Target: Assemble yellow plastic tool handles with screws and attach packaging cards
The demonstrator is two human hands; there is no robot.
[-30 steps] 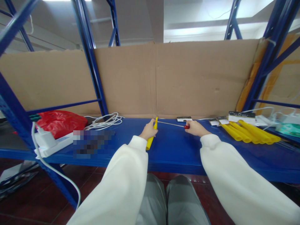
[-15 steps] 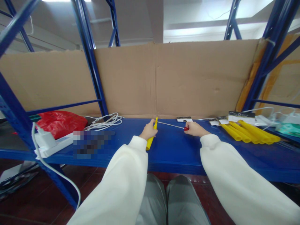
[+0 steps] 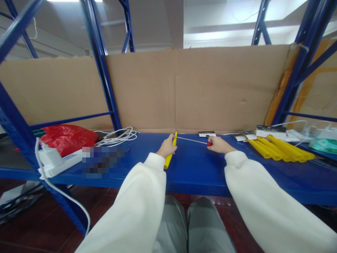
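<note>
My left hand (image 3: pixel 166 146) is closed around a yellow tube (image 3: pixel 169 160), which stands tilted with its narrower end toward the cardboard. In my right hand (image 3: pixel 218 144) is the red handle (image 3: pixel 209 144) of a screwdriver. Its thin metal shaft (image 3: pixel 193 140) points left, and the tip reaches the upper part of the yellow tube by my left fingers. Behind my right hand lies a black and white card (image 3: pixel 207 134) on the blue shelf (image 3: pixel 197 168).
Several yellow tubes (image 3: pixel 276 149) lie at the right beside labelled cards (image 3: pixel 271 131). On the left are a red plastic bag (image 3: pixel 68 137), a white power strip (image 3: pixel 68 163) and coiled white cable (image 3: pixel 118 136). Cardboard (image 3: pixel 142 91) stands along the back between blue posts.
</note>
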